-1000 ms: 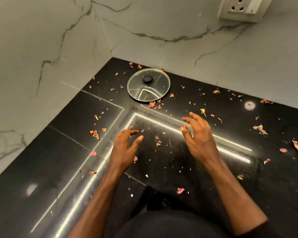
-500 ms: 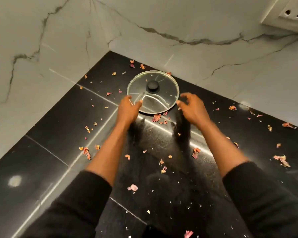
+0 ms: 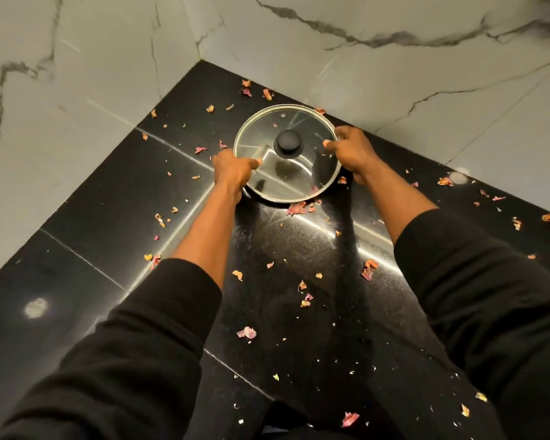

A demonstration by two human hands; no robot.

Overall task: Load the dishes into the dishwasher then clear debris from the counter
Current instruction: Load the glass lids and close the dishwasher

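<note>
Both grips are clamped on the lid point(image 3: 294, 181): the left grip point(image 3: 234, 168) curls round its left rim with the thumb lying on the glass, and the right grip point(image 3: 353, 154) holds the opposite rim, thumb also on top. The black knob point(image 3: 288, 143) stands midway between them. The lid may rest on the table point(image 3: 92, 217) or be lifted just clear of it; the view is too flat to tell. It sits in the table's far corner, with the marble wall point(image 3: 394, 90) just beyond the right grip. Petals point(image 3: 296, 208) lie scattered all round the table, with one pink cluster just nearside of the lid between the grips, and more outside each grip. Black sleeves point(image 3: 159, 328) cover the arms behind the grips.
</note>
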